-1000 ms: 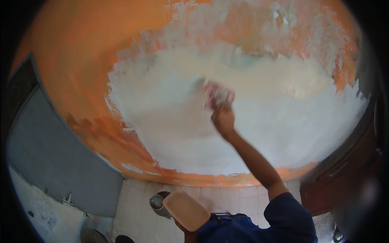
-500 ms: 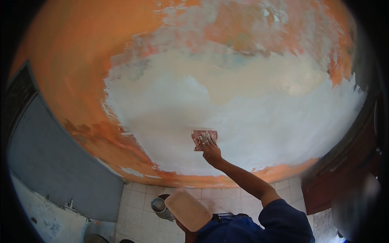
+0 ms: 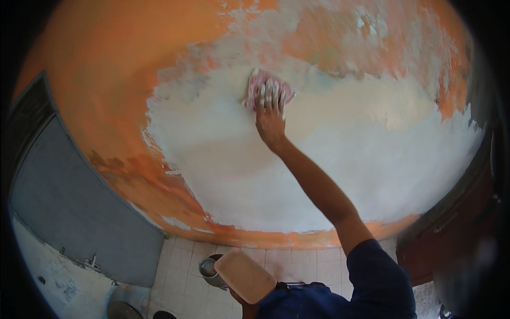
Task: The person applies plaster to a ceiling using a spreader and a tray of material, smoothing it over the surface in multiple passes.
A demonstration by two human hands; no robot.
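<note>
pressing a pink scraper (image 3: 255, 83) to the wall (image 3: 345, 154) under straight fingers (image 3: 274, 94) of the right hand (image 3: 271, 120). cannot tell the grip of the left hand (image 3: 243, 307), mostly hidden below a tan tray (image 3: 245, 276).

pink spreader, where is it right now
In the head view, the pink spreader is above and slightly left of the picture's centre, under the right hand's fingers, near the top edge of the pale patch.
</note>
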